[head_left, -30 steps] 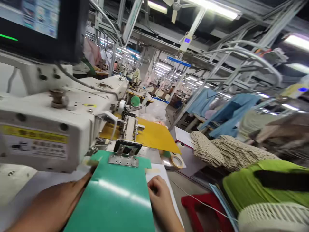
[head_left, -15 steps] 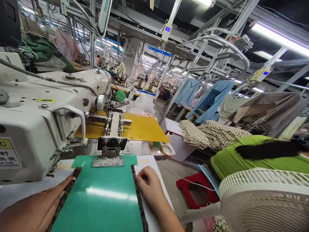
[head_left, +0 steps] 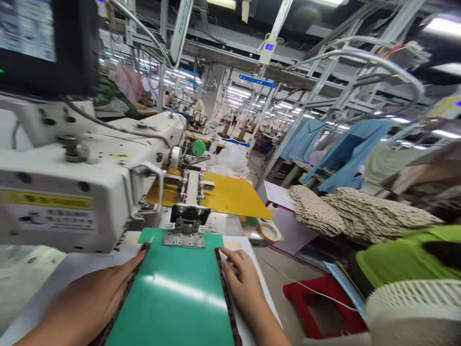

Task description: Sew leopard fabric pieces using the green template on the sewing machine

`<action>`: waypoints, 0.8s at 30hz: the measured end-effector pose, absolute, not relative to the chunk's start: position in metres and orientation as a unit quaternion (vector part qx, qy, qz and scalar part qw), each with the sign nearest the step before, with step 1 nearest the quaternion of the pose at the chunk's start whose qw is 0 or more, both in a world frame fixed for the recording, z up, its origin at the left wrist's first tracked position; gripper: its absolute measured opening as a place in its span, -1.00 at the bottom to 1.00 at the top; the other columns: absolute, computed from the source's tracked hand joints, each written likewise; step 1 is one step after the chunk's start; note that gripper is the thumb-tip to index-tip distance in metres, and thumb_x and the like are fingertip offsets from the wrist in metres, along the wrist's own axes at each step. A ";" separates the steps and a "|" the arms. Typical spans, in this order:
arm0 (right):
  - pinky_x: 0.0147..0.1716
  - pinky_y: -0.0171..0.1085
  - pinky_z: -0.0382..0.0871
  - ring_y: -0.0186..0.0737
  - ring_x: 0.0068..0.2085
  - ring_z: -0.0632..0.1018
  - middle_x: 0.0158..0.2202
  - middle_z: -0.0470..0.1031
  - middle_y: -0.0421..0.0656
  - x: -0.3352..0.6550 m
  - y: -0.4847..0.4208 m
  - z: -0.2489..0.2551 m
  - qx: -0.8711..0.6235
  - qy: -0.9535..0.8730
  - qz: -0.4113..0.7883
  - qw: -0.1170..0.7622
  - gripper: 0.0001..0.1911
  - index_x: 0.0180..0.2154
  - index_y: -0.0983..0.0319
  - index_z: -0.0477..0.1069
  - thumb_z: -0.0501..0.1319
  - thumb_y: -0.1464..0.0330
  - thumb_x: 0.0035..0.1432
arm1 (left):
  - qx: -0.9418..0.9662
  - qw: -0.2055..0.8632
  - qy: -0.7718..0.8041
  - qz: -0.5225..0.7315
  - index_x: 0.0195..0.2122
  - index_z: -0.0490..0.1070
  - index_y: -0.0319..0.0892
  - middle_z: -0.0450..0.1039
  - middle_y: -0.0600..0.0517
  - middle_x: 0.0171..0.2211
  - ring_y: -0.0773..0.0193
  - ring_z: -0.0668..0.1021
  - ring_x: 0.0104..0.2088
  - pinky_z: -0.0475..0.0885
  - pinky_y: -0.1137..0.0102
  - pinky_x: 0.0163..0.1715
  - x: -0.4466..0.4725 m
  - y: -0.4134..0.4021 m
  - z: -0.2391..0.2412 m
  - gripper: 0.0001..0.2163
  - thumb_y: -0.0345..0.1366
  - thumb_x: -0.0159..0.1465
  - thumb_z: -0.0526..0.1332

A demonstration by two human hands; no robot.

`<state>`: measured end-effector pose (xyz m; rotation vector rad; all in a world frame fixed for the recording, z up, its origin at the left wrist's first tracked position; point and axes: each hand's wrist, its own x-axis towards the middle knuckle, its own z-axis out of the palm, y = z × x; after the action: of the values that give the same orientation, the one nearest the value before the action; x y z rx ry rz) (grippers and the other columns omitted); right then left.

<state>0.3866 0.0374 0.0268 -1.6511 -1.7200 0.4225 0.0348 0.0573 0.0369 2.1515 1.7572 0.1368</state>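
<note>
A green template board (head_left: 176, 293) lies on the white work table (head_left: 54, 278) in front of a white sewing machine (head_left: 82, 182). A metal clamp (head_left: 184, 238) grips the board's far edge. Dark patterned fabric strips (head_left: 226, 293) stick out along both long sides of the board. My left hand (head_left: 90, 298) lies flat, fingers stretched out, on the left strip and board edge. My right hand (head_left: 243, 281) rests with fingers extended on the right strip at the board's right edge.
A yellow board (head_left: 230, 197) sits behind the clamp, with a tape roll (head_left: 269, 231) beside it. A screen (head_left: 43, 43) hangs top left. To the right are spotted fabric piles (head_left: 345, 216), a person in green (head_left: 403, 259), a white fan (head_left: 414, 312) and a red stool (head_left: 317, 307).
The camera swung back left, bringing the screen into view. My right hand's fingers have uncurled and now lie extended along the right strip. My left hand stays flat on the left edge.
</note>
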 end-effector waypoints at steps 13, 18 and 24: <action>-0.26 -0.16 0.31 -0.06 -0.23 0.46 -0.29 0.39 -0.06 0.384 0.043 0.019 -0.660 -0.722 0.005 0.208 -0.58 0.08 0.10 0.54 0.04 0.45 0.33 | 0.759 0.177 0.625 -0.041 0.42 0.05 -0.03 0.59 -0.14 0.00 -0.15 0.61 -0.02 0.45 0.02 -0.09 0.057 0.058 0.071 -0.44 -0.18 0.41 -0.28; -0.20 -0.16 0.35 -0.07 -0.19 0.47 -0.23 0.40 -0.04 0.387 0.040 0.019 -0.631 -0.748 0.011 0.205 -0.53 0.13 0.12 0.50 0.03 0.52 0.31 | 0.754 0.171 0.632 -0.056 0.44 -0.07 0.04 0.62 -0.15 -0.12 -0.15 0.63 -0.11 0.45 0.05 -0.16 0.060 0.060 0.076 -0.45 -0.19 0.42 -0.29; -0.25 -0.17 0.31 0.01 -0.15 0.50 -0.19 0.46 -0.01 0.368 0.036 0.038 -0.689 -0.719 -0.036 0.083 -0.55 0.16 0.05 0.48 0.12 0.51 0.33 | 0.744 0.181 0.637 -0.083 0.44 -0.07 -0.02 0.62 -0.20 -0.09 -0.22 0.64 -0.11 0.44 0.00 -0.18 0.061 0.065 0.074 -0.43 -0.21 0.40 -0.30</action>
<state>0.3677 0.0364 0.0384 -2.0564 -2.1469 -0.1067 0.0614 0.0650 0.0744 2.1021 1.7999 -0.2337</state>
